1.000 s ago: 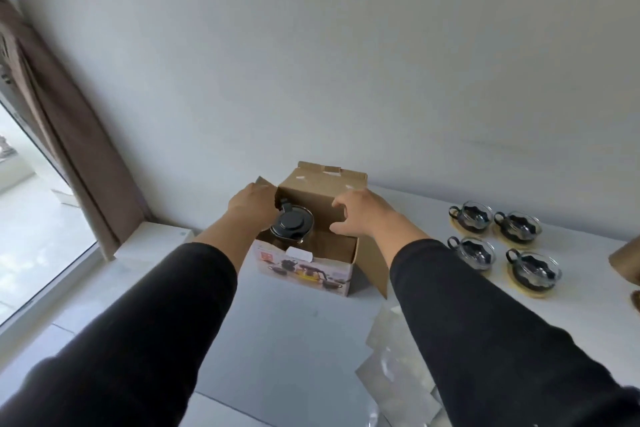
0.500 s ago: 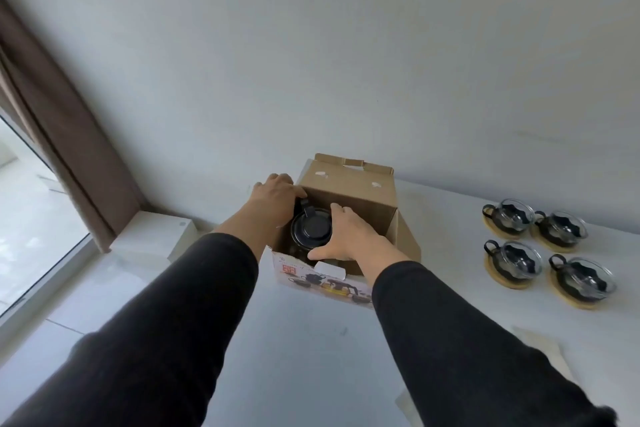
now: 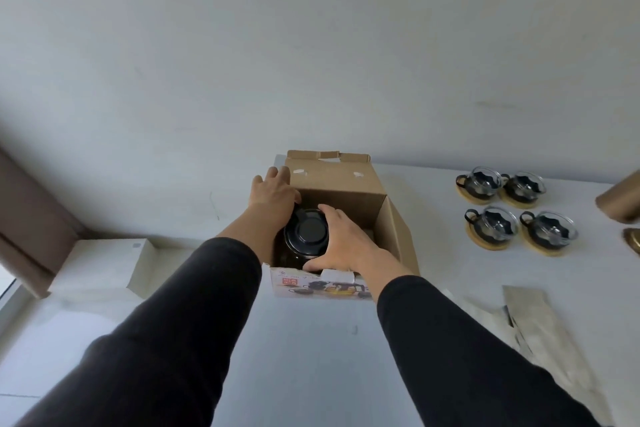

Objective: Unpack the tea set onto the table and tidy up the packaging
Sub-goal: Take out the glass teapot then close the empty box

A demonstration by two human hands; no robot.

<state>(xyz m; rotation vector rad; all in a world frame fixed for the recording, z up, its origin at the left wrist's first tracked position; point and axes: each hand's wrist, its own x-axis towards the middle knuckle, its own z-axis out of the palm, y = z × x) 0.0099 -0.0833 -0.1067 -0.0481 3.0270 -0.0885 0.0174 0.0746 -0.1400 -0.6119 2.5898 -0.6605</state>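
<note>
The teapot (image 3: pixel 306 236) sits inside the open cardboard box (image 3: pixel 346 184) on the white table (image 3: pixel 304 340). The right hand (image 3: pixel 341 243) wraps around its lid side, the left hand (image 3: pixel 273 192) presses its far side; four cups (image 3: pixel 516 211) stand well apart

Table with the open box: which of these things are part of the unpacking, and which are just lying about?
Part of the job:
- cardboard box
- teapot, between left hand and right hand
- four glass cups on coasters
- flat packaging sheets

Just lying about:
- white box by the curtain
- brown object at the right edge
</note>
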